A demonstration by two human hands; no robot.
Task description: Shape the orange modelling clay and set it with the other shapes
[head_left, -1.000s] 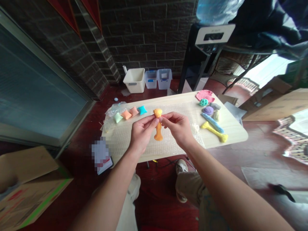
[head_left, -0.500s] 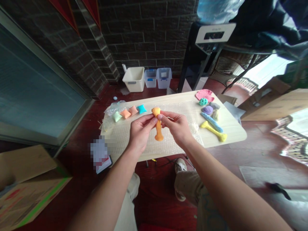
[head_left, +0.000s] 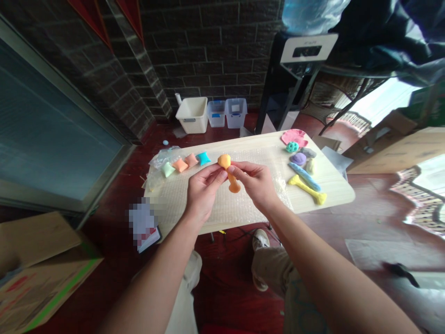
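Note:
Above the middle of the table I hold an orange piece of modelling clay [head_left: 224,161] with both hands. A rounded, paler knob tops it, and a thin neck runs down to a flared lower end that hangs tilted to the right. My left hand [head_left: 204,189] pinches the neck from the left, thumb against fingertips. From the other side my right hand [head_left: 256,184] grips the same neck between thumb and fingers. The fingers hide part of the neck. Below them, bubble wrap [head_left: 222,211] covers much of the pale wooden table [head_left: 335,188].
Small puffy packets [head_left: 180,165] in green, orange and blue lie at the table's left. At its right lie a yellow bone-shaped clay piece [head_left: 308,189], a blue clay roll [head_left: 305,176], a purple lump [head_left: 298,159] and a pink flat piece [head_left: 295,137]. Plastic bins [head_left: 192,116] stand beyond.
The orange clay's lower end has swung up and to the right, and its knob shows a rounder side. Both hands keep their pinch in nearly the same place.

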